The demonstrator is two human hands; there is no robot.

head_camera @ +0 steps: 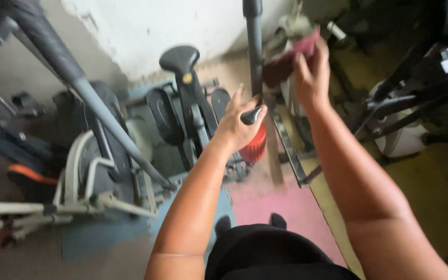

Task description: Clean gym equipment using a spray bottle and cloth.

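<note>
- The left hand [237, 124] has its grip closed on a small black knob [251, 115], with the thumb on top; just below the hand there is a red ribbed cylinder part [255, 148].
- The right hand [311, 78] has its grip pressed together on a dark red cloth [289, 59], which it holds against the upper part of the machine beside a black upright metal post [254, 46].
- Risk, as I judge it: the picture is blurred around the right hand, so the cloth may be moving fast. A loose corner could catch in the grey metal parts behind it.
- The left grip is only on a small rounded knob. If the palm slips, the fingers may hit the post.
- Around stand a black bicycle-type saddle [180, 58] and a long grey handle bar [79, 83]. They are close, so an elbow could knock them.
- The pink foam floor mat [291, 207] lies below; whether its edge is lifted, I cannot tell.
</note>
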